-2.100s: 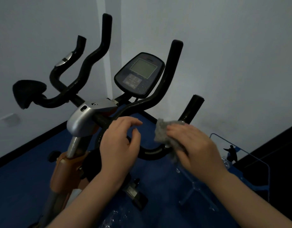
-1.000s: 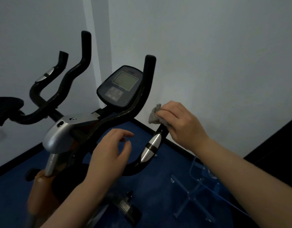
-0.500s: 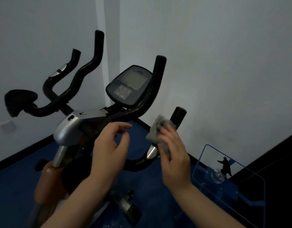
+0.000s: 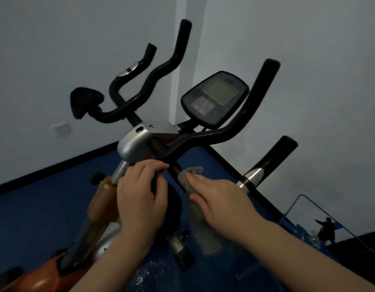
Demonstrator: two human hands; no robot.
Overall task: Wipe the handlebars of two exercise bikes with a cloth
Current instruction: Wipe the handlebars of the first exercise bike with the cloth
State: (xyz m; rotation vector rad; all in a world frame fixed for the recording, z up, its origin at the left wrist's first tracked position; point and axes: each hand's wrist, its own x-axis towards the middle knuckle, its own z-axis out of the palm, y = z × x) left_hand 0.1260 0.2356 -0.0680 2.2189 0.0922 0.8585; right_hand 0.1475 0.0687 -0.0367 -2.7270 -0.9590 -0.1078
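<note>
An exercise bike's black handlebars [image 4: 222,135] branch from a silver clamp [image 4: 138,140], with a console [image 4: 215,98] between the upright grips. My right hand [image 4: 220,199] presses a grey cloth [image 4: 187,175] against the lower right bar, just below the centre junction; part of the cloth hangs below my palm. My left hand [image 4: 142,190] curls around the bar stem beside the clamp. The right outer grip [image 4: 266,165] with its silver sensor band stands free to the right of my right hand.
The bike's orange and silver frame [image 4: 98,209] runs down to the lower left over a blue floor [image 4: 34,218]. White walls meet in a corner behind. A blue-edged clear stand [image 4: 304,207] holding a dark spray bottle [image 4: 327,227] sits at the lower right.
My right hand has slid the cloth from the outer right grip down and inward to the bar near the centre junction. My left hand stays at the stem. The view has shifted.
</note>
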